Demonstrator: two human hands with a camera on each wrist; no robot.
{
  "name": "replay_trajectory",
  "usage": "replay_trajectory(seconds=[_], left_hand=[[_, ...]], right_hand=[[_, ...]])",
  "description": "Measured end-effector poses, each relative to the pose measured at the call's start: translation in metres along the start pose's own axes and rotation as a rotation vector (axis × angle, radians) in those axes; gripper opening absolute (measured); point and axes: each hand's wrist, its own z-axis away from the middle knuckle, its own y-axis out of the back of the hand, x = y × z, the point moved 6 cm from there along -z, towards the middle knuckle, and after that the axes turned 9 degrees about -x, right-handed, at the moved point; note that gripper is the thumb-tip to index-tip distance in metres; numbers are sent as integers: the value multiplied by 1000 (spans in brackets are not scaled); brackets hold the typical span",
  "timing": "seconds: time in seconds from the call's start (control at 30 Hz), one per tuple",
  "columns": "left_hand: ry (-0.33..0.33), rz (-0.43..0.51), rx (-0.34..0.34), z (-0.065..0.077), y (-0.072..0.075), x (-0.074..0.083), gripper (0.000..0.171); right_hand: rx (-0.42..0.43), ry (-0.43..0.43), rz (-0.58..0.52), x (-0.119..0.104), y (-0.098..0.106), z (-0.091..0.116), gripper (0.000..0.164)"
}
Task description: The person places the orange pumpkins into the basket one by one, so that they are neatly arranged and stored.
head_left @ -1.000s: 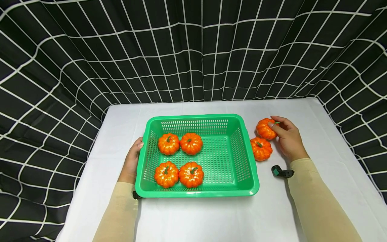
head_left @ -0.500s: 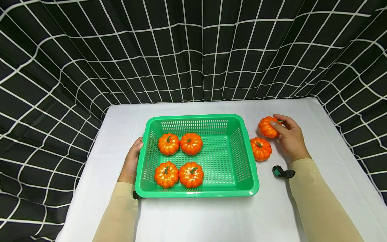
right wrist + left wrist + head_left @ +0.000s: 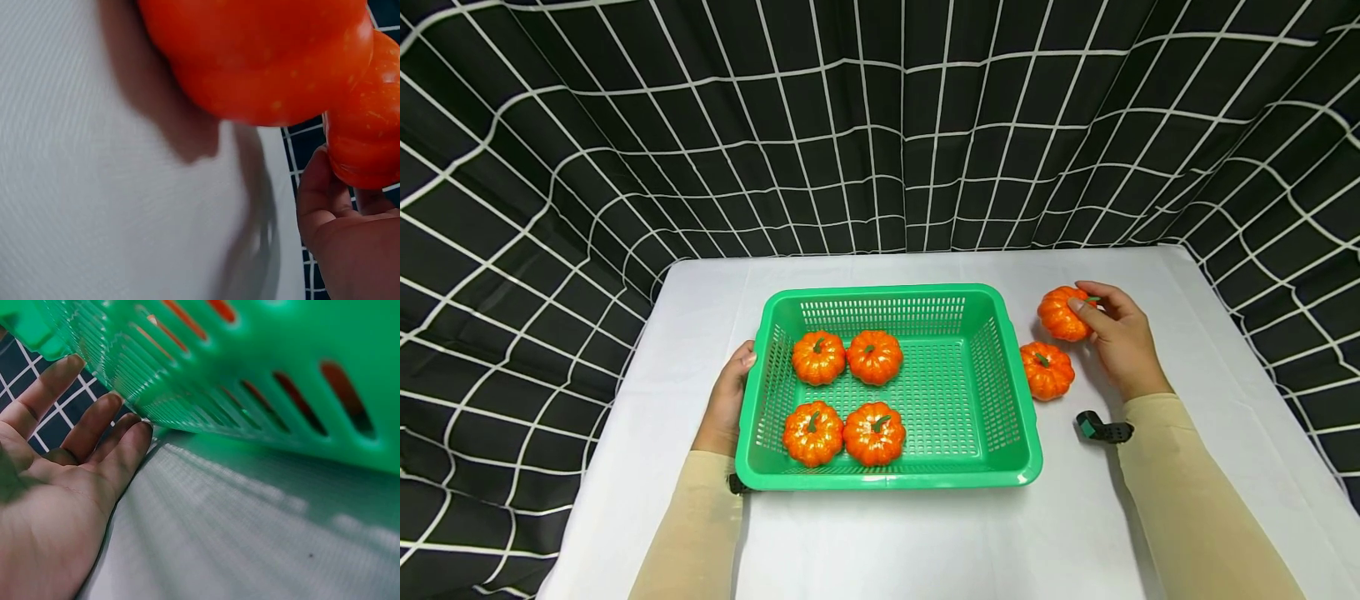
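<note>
My right hand (image 3: 1122,346) pinches a small orange pumpkin (image 3: 1062,314) from its right side, thumb near the green stem. In the right wrist view this pumpkin (image 3: 365,134) sits at the fingertips, higher than the tabletop. Just in front of it, another pumpkin (image 3: 1047,371) rests on the table against the right outside of a green plastic basket (image 3: 887,481). Inside the basket several pumpkins fill the left part, a pair at the back (image 3: 875,357) and a pair at the front (image 3: 875,433). My left hand (image 3: 726,396) touches the basket's left side, its fingers (image 3: 94,425) extended against the slotted wall.
A white cloth covers the table (image 3: 887,542). Black curtains with a white grid (image 3: 880,125) enclose the back and both sides. Each wrist wears a black strap, and a small camera (image 3: 1101,427) juts out from the right one.
My right hand has raised its pumpkin a little, tilting it and shifting it slightly back and right. The left hand, the basket and the other pumpkins stay where they were.
</note>
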Motion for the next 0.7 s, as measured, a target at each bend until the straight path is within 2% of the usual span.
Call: replay_trajectory(seconds=[0.13, 0.3, 0.53, 0.7], left_hand=[[-7, 7, -14, -1, 0, 0, 32], [-20, 7, -24, 0, 1, 0, 31], [-20, -1, -33, -1, 1, 1, 32], [-22, -12, -23, -1, 2, 1, 32]], right_hand=[[-14, 23, -50, -5, -3, 2, 52], [-37, 44, -28, -12, -8, 4, 54], [-77, 92, -109, -24, -17, 6, 44], [-108, 155, -151, -38, -27, 9, 45]])
